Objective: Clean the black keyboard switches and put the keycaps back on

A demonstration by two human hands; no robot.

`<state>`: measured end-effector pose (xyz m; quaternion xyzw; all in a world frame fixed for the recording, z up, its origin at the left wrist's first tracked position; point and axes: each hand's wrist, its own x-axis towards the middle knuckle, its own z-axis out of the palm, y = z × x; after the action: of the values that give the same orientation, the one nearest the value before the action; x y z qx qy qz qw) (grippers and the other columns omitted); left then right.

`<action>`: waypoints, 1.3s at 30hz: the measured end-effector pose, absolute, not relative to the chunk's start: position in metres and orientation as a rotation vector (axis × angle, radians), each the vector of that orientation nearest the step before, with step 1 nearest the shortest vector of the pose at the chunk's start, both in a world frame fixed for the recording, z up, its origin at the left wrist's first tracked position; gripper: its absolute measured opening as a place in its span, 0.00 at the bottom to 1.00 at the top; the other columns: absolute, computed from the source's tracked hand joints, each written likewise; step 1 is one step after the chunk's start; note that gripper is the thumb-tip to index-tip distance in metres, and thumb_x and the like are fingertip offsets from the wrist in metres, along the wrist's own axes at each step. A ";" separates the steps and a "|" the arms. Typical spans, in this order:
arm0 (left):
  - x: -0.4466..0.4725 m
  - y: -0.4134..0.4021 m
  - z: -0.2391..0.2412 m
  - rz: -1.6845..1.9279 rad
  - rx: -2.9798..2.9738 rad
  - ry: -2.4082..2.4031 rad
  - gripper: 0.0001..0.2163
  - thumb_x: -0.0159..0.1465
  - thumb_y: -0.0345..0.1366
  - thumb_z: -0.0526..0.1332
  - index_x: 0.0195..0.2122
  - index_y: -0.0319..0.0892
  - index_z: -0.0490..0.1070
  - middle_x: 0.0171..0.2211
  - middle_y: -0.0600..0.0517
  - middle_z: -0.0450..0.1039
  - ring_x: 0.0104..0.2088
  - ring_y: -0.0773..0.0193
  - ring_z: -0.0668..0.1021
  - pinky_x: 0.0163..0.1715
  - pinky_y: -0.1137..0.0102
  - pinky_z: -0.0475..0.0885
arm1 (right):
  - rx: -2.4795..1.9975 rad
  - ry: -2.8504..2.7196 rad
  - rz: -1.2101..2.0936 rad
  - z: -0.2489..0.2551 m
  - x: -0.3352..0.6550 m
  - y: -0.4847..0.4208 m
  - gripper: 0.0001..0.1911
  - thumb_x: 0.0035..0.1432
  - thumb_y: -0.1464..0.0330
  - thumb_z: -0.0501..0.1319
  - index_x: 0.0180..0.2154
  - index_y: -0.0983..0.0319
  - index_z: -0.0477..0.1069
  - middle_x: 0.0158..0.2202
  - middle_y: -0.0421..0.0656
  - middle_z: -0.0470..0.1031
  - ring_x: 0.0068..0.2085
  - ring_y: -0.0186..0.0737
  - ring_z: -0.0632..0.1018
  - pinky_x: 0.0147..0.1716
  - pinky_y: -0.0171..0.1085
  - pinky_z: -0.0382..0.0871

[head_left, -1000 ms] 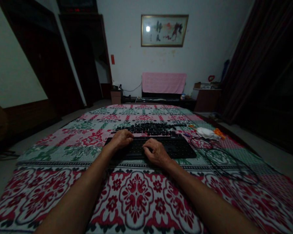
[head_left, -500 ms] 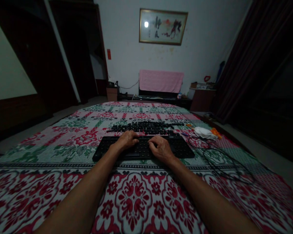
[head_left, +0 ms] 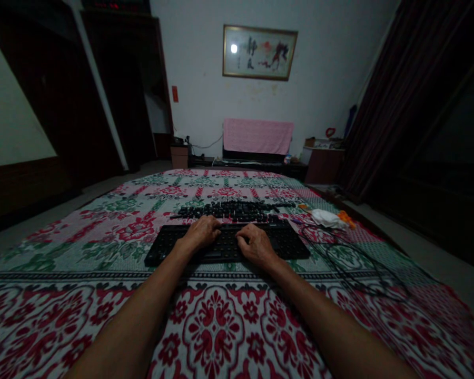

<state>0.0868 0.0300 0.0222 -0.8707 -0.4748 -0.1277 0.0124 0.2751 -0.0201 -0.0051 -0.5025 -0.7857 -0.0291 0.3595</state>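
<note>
More keyboard [head_left: 160,244] showing beyond left hand [head_left: 202,231] than earlier.

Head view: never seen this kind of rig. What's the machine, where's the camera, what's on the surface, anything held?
No machine here: a person works with two bare hands. The camera sits on their head, looking forward and down. On a patterned cover lies a black keyboard; the left hand and right hand are at it. Just beyond are many small black pieces, apparently keycaps. To the right are a white cloth and a dark cable. Whether either hand grips anything small, I can't tell.
</note>
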 end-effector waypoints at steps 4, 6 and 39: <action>0.083 0.032 0.023 -0.396 -2.691 -1.486 0.11 0.58 0.35 0.54 0.39 0.43 0.73 0.43 0.48 0.72 0.44 0.60 0.72 0.45 0.69 0.65 | -1.304 -2.042 -0.060 -0.005 0.270 -0.018 0.08 0.52 0.73 0.55 0.30 0.62 0.73 0.33 0.44 0.73 0.37 0.36 0.71 0.38 0.34 0.63; 0.082 0.032 0.023 -0.389 -2.684 -1.490 0.12 0.58 0.35 0.53 0.40 0.43 0.73 0.42 0.48 0.72 0.44 0.59 0.72 0.45 0.68 0.65 | -1.308 -2.046 -0.049 -0.004 0.268 -0.018 0.08 0.52 0.73 0.55 0.31 0.62 0.73 0.33 0.44 0.72 0.37 0.36 0.71 0.38 0.34 0.63; 0.089 0.061 0.025 -0.565 -2.710 -1.853 0.14 0.54 0.33 0.55 0.38 0.50 0.76 0.41 0.55 0.76 0.45 0.63 0.74 0.47 0.73 0.67 | -1.602 -2.271 0.194 0.025 0.282 0.078 0.15 0.48 0.68 0.59 0.40 0.56 0.75 0.38 0.38 0.77 0.40 0.36 0.76 0.40 0.30 0.66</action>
<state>0.0888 0.0614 0.0248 -0.8098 -0.5538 -0.1687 -0.0948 0.2817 0.0781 0.0254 -0.5660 -0.8023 0.0684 0.1770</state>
